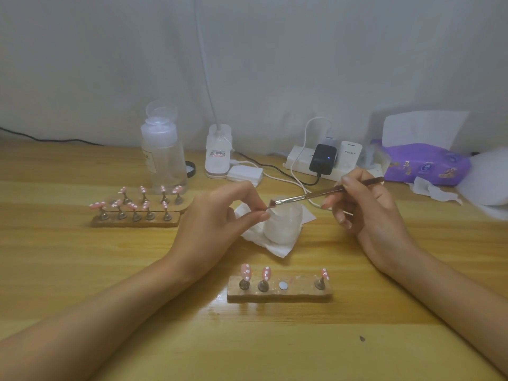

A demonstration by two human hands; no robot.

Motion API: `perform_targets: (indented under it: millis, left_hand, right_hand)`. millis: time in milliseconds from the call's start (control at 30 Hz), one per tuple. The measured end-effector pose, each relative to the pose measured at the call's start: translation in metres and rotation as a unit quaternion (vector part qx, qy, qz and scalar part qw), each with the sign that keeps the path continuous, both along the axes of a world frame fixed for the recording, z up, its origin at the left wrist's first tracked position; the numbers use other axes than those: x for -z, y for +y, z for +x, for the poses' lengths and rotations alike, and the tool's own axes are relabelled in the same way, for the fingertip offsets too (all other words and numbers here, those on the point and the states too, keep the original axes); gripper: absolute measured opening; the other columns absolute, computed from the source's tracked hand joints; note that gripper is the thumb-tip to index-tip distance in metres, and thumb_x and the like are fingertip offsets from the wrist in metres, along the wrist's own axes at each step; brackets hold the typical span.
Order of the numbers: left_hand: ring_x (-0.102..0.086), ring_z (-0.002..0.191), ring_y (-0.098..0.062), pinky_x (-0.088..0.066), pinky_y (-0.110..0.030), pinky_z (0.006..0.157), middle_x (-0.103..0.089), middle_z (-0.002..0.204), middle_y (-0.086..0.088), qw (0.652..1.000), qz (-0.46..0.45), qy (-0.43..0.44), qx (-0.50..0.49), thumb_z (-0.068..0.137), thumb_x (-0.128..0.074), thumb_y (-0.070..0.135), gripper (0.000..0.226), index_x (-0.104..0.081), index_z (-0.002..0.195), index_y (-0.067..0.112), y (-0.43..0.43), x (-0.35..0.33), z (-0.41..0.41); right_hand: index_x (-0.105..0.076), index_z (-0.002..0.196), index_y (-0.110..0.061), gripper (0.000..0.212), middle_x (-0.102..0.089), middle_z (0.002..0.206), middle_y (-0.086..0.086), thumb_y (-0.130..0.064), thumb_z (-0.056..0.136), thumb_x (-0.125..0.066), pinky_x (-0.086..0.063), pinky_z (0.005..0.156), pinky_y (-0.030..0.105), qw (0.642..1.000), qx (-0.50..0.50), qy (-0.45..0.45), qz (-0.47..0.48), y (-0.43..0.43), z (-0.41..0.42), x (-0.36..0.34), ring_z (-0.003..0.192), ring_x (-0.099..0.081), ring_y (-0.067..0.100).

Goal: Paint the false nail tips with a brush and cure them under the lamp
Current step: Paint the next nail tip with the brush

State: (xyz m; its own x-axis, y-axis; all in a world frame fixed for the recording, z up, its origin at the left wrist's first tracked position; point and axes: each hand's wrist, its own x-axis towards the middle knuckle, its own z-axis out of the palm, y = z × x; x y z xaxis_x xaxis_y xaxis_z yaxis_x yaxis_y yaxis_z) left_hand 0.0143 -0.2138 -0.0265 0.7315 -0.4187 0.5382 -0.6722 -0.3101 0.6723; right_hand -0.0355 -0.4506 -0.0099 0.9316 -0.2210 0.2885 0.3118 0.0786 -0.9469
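I count three wooden stands (pixel 279 295): three nail tips (pixel 246 270) on the near one, nine across the far two. One brush (pixel 316 194), one glass cup (pixel 283 224), one clear bottle (pixel 162 160).

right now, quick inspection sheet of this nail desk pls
surface: wooden table, glossy.
job's things: near holder carries three pink nail tips, one magnet bare; far holders crowded with tips; brush; lamp base at the back.
clutter: clear bottle, glass jar on a tissue, purple tissue pack.
hands: left hand pinches a small item at the bristles, too small to tell; right hand holds the brush.
cables: black lead along the back edge; more at the power strip.
surroundings: pale wall.
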Motion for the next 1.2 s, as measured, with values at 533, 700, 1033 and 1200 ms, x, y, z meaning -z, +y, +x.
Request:
perform_targets:
  millis: [533,700,1033,1200]
  left_hand:
    - [-0.044,0.046,-0.007,-0.034,-0.012,0.052,-0.07,0.091,0.016,1.0,-0.005,0.002,0.016,0.086,-0.072,0.035,0.009,-0.068,0.083,0.028,-0.0002,-0.0005,0.0008]
    - [-0.041,0.047,-0.007,-0.033,-0.012,0.051,-0.069,0.085,0.016,1.0,-0.018,0.005,0.012,0.086,-0.072,0.034,0.009,-0.069,0.081,0.027,-0.0001,-0.0012,0.0007]
    - [-0.045,0.051,-0.003,-0.035,-0.011,0.054,-0.069,0.085,0.016,1.0,-0.014,0.001,0.006,0.087,-0.073,0.032,0.009,-0.069,0.081,0.027,0.0001,-0.002,-0.0007]
    - [-0.045,0.05,-0.004,-0.035,-0.011,0.053,-0.069,0.084,0.015,1.0,-0.015,0.004,0.011,0.087,-0.072,0.032,0.009,-0.069,0.082,0.026,0.0,-0.0023,-0.001]
  right_hand:
    - [-0.049,0.076,-0.019,0.021,-0.072,0.07,0.007,-0.027,0.095,-0.053,-0.037,0.043,0.017,1.0,0.018,-0.005,0.0,-0.0011,-0.0007,-0.0002,0.051,-0.056,0.011]
    - [-0.048,0.076,-0.017,0.026,-0.069,0.064,0.007,-0.013,0.102,-0.045,-0.035,0.042,0.017,0.999,0.051,0.004,-0.018,-0.0012,-0.0006,0.0014,0.049,-0.053,0.011]
    - [-0.047,0.076,-0.016,0.026,-0.069,0.065,0.007,-0.013,0.102,-0.045,-0.036,0.043,0.018,0.999,0.046,0.014,-0.011,-0.001,-0.0014,0.0005,0.052,-0.056,0.013]
    - [-0.048,0.078,-0.017,0.024,-0.072,0.07,0.007,-0.017,0.102,-0.046,-0.038,0.044,0.018,0.999,0.024,0.011,-0.026,0.0005,-0.0023,0.0005,0.055,-0.059,0.013]
